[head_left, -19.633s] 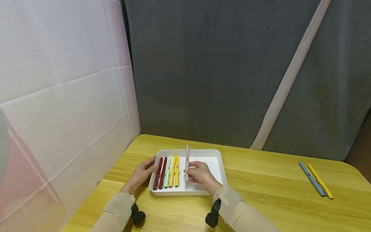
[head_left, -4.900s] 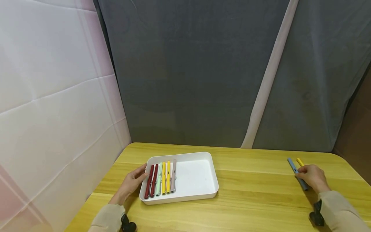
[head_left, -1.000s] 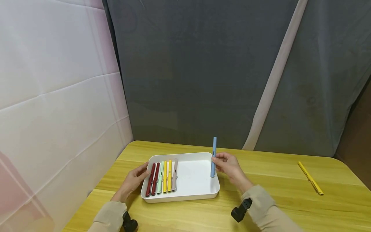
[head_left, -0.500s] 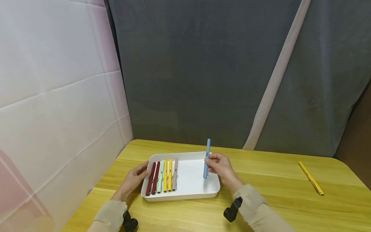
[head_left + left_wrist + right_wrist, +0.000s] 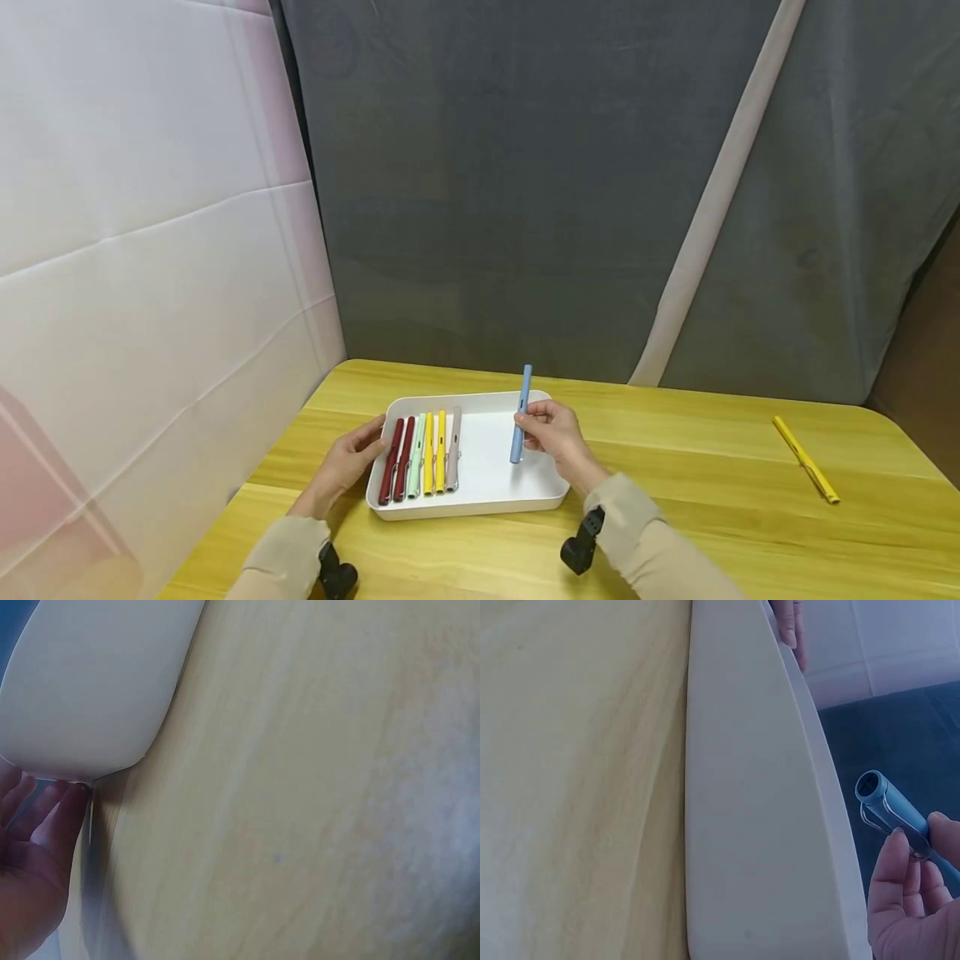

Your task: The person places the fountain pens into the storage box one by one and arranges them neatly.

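Between thumb and fingertips, my right hand (image 5: 552, 431) pinches a blue pen (image 5: 521, 408), clip end toward me. Pen and fingers hang over the bare right part of a white tray (image 5: 480, 507). In the right wrist view, the pen's metal clip and hollow-looking end show beside the tray wall. My left hand (image 5: 347, 463) holds the tray's left side, its thumb at the rim; in the left wrist view its fingertips (image 5: 81, 789) meet the outer wall. Along the tray's left half lie two dark red pens (image 5: 397, 458), a mint green pen (image 5: 417, 457), two yellow pens (image 5: 435, 454) and a pinkish-grey pen (image 5: 453, 450).
Another yellow pen (image 5: 806, 460) lies slantwise on the wooden table (image 5: 675, 467), far to the right. A dark grey curtain (image 5: 495, 183) stands behind the table, and a pale fabric wall (image 5: 165, 250) runs along the left.
Earlier, my right hand held the pinkish-grey pen, now in the row, then reached the blue pen on the table. Over the last second it has carried the blue pen leftward over the tray.
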`<state>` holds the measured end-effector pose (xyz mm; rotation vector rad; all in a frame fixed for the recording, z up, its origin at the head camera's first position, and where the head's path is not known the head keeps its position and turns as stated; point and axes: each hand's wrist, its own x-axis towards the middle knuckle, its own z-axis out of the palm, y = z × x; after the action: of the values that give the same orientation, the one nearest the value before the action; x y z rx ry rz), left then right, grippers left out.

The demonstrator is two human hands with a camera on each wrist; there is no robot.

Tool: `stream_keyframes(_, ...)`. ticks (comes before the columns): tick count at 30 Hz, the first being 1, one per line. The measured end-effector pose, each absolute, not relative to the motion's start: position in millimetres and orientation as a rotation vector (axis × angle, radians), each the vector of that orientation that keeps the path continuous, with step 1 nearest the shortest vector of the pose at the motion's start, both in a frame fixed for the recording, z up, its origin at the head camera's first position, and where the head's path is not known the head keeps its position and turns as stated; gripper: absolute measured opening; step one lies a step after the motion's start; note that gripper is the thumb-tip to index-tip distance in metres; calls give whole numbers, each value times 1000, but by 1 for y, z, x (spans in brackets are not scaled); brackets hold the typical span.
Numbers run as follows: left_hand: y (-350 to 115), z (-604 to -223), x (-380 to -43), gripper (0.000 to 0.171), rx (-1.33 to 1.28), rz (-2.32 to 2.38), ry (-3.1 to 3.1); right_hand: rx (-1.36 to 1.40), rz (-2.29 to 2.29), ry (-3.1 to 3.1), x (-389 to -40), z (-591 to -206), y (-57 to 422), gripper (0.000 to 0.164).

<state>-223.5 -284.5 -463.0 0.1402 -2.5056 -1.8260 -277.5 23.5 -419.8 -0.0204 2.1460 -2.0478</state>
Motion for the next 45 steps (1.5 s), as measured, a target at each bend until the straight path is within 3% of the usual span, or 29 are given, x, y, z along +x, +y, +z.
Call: stream_keyframes(45, -281, -464, -224, 52, 182, -1789, -2527, -18, -1868, 2244, -267, -446, -19, 20)
